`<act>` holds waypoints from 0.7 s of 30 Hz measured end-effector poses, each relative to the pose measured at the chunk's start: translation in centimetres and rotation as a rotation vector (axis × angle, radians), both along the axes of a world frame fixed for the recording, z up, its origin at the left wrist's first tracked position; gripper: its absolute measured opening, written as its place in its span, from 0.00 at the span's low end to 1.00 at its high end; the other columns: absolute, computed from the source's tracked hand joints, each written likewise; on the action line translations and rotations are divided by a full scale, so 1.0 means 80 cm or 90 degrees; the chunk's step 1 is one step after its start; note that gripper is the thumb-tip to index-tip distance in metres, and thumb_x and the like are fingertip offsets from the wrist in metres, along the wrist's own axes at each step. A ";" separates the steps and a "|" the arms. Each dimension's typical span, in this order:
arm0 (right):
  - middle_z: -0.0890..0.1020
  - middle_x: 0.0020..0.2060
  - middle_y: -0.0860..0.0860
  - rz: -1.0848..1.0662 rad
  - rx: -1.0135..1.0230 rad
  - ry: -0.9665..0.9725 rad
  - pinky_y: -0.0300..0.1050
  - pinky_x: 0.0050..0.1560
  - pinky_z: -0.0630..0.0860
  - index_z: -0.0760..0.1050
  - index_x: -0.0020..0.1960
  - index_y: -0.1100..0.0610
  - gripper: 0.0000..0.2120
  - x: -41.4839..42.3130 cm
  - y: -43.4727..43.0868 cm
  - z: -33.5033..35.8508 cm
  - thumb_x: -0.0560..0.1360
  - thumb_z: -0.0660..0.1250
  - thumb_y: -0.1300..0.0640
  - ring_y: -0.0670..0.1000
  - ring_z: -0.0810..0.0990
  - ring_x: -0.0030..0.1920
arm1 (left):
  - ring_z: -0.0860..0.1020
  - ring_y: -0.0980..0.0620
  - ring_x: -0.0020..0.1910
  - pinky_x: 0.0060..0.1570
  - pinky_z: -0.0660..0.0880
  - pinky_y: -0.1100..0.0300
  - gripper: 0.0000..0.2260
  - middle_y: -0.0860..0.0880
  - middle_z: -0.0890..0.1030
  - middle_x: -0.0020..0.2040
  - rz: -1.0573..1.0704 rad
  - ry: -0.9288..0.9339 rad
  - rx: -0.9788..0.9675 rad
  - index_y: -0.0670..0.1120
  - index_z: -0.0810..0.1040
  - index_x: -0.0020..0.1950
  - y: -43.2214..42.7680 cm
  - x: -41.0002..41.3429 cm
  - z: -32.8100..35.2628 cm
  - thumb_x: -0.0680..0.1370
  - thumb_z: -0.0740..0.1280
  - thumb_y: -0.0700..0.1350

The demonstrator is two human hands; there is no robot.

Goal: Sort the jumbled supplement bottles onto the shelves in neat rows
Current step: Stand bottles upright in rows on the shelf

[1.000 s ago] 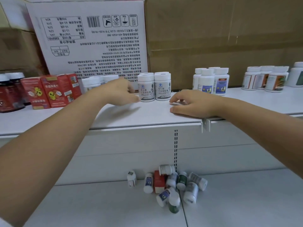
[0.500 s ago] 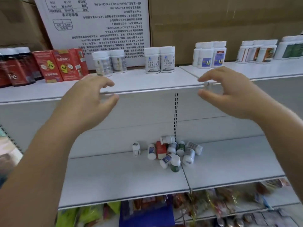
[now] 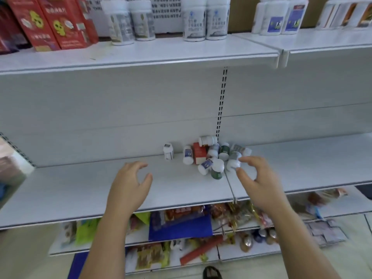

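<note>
Running wide from side to side is the middle shelf, a flat, smooth, white board with a thin front lip. Above it, the top shelf holds tall red boxes and round white bottles standing up in rows.

The left hand hangs over the middle shelf with its fingers bent and spread, holding nothing. The right hand is spread like a claw. Its fingertips are right by the white cap of one bottle, and I cannot tell if they touch.

The jumbled bottles sit in a heap at the back of the middle shelf. They are small, round and shiny. Most lie on their sides, pointing every which way. The top bottle lies with its long side going left to right. A lone bottle stands straight up just left of the heap.
</note>
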State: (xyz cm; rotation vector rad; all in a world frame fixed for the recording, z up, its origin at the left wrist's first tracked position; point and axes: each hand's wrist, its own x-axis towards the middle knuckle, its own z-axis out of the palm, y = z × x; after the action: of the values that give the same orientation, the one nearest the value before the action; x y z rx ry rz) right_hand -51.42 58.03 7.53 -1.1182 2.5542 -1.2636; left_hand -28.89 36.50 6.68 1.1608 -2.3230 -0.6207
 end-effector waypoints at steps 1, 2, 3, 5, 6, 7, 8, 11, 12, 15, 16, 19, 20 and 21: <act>0.74 0.58 0.44 -0.011 0.003 -0.034 0.36 0.49 0.66 0.74 0.63 0.50 0.15 -0.005 -0.010 -0.018 0.77 0.65 0.52 0.43 0.71 0.56 | 0.76 0.46 0.60 0.60 0.70 0.55 0.15 0.45 0.78 0.61 0.002 -0.004 0.037 0.45 0.78 0.63 -0.006 -0.010 -0.017 0.77 0.68 0.45; 0.74 0.58 0.45 -0.020 0.007 -0.065 0.38 0.50 0.67 0.73 0.65 0.52 0.16 -0.011 -0.021 -0.035 0.77 0.66 0.51 0.43 0.71 0.56 | 0.76 0.46 0.60 0.60 0.70 0.56 0.15 0.45 0.78 0.61 0.004 -0.005 0.071 0.44 0.78 0.64 -0.013 -0.021 -0.033 0.77 0.68 0.44; 0.75 0.59 0.45 -0.027 0.011 -0.095 0.40 0.52 0.68 0.73 0.66 0.53 0.18 -0.019 -0.032 -0.052 0.77 0.66 0.51 0.44 0.73 0.57 | 0.76 0.47 0.60 0.60 0.70 0.56 0.16 0.44 0.78 0.62 0.005 -0.009 0.102 0.44 0.77 0.65 -0.019 -0.032 -0.046 0.78 0.68 0.44; 0.76 0.58 0.46 -0.033 0.012 -0.156 0.42 0.55 0.70 0.72 0.66 0.53 0.19 -0.037 -0.055 -0.083 0.76 0.68 0.52 0.48 0.75 0.59 | 0.75 0.47 0.62 0.61 0.68 0.57 0.18 0.44 0.76 0.65 0.003 -0.016 0.147 0.44 0.75 0.68 -0.035 -0.058 -0.071 0.79 0.67 0.45; 0.76 0.57 0.46 -0.035 0.011 -0.179 0.43 0.55 0.71 0.72 0.66 0.53 0.20 -0.047 -0.066 -0.096 0.75 0.68 0.53 0.49 0.76 0.59 | 0.74 0.48 0.63 0.62 0.68 0.57 0.19 0.44 0.75 0.66 0.003 -0.016 0.162 0.45 0.73 0.69 -0.045 -0.072 -0.083 0.79 0.67 0.46; 0.76 0.56 0.46 -0.035 0.011 -0.194 0.44 0.55 0.71 0.71 0.66 0.53 0.21 -0.057 -0.078 -0.107 0.75 0.69 0.54 0.49 0.76 0.59 | 0.73 0.48 0.64 0.63 0.67 0.57 0.20 0.45 0.74 0.67 0.005 -0.015 0.176 0.45 0.72 0.70 -0.056 -0.086 -0.094 0.79 0.66 0.47; 0.75 0.56 0.46 -0.033 0.014 -0.202 0.44 0.55 0.71 0.70 0.67 0.53 0.22 -0.068 -0.089 -0.116 0.74 0.70 0.54 0.49 0.75 0.58 | 0.72 0.47 0.65 0.64 0.67 0.56 0.21 0.45 0.72 0.68 0.009 -0.010 0.187 0.45 0.70 0.71 -0.069 -0.102 -0.105 0.79 0.66 0.47; 0.74 0.50 0.47 -0.007 0.033 -0.206 0.42 0.49 0.71 0.69 0.62 0.52 0.20 -0.097 -0.121 -0.142 0.73 0.71 0.59 0.49 0.74 0.51 | 0.71 0.45 0.68 0.66 0.67 0.53 0.25 0.44 0.70 0.69 0.030 0.014 0.196 0.44 0.67 0.73 -0.109 -0.152 -0.134 0.78 0.67 0.46; 0.74 0.48 0.46 0.004 0.038 -0.202 0.41 0.48 0.71 0.68 0.60 0.50 0.20 -0.106 -0.130 -0.152 0.72 0.72 0.60 0.48 0.74 0.50 | 0.71 0.45 0.68 0.65 0.68 0.53 0.25 0.44 0.71 0.69 0.036 0.027 0.198 0.43 0.67 0.72 -0.123 -0.170 -0.146 0.77 0.68 0.45; 0.76 0.48 0.42 0.037 0.050 -0.222 0.47 0.51 0.77 0.67 0.58 0.46 0.22 -0.128 -0.149 -0.189 0.71 0.73 0.59 0.49 0.78 0.51 | 0.74 0.43 0.61 0.55 0.71 0.56 0.22 0.43 0.74 0.62 0.064 0.062 0.209 0.42 0.70 0.67 -0.158 -0.220 -0.173 0.74 0.69 0.43; 0.77 0.49 0.43 0.044 0.049 -0.228 0.48 0.51 0.77 0.68 0.58 0.47 0.21 -0.132 -0.153 -0.199 0.71 0.73 0.58 0.50 0.79 0.52 | 0.76 0.43 0.59 0.51 0.72 0.57 0.22 0.43 0.74 0.60 0.073 0.082 0.216 0.41 0.71 0.66 -0.171 -0.233 -0.183 0.73 0.70 0.43; 0.78 0.50 0.44 0.050 0.026 -0.196 0.45 0.51 0.76 0.71 0.60 0.49 0.18 -0.138 -0.155 -0.223 0.73 0.71 0.56 0.49 0.78 0.52 | 0.78 0.43 0.54 0.50 0.75 0.53 0.27 0.45 0.76 0.59 0.117 0.142 0.261 0.42 0.68 0.69 -0.197 -0.260 -0.204 0.72 0.72 0.43; 0.78 0.51 0.44 0.052 0.019 -0.187 0.45 0.52 0.76 0.71 0.61 0.48 0.18 -0.139 -0.154 -0.227 0.73 0.71 0.55 0.47 0.78 0.52 | 0.78 0.43 0.54 0.50 0.76 0.52 0.26 0.46 0.76 0.59 0.140 0.159 0.264 0.43 0.68 0.68 -0.203 -0.266 -0.211 0.72 0.73 0.43; 0.78 0.51 0.44 0.056 0.006 -0.191 0.45 0.51 0.77 0.72 0.60 0.47 0.18 -0.139 -0.153 -0.230 0.72 0.71 0.53 0.46 0.78 0.52 | 0.79 0.43 0.53 0.49 0.76 0.52 0.25 0.46 0.78 0.57 0.165 0.164 0.255 0.44 0.70 0.66 -0.205 -0.270 -0.215 0.71 0.72 0.43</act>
State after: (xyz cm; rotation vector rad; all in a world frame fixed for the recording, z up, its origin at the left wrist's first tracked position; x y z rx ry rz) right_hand -62.55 45.76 -10.91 -0.9453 2.2653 -1.2874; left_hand -50.47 20.14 -10.56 1.4311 -1.8430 -1.0966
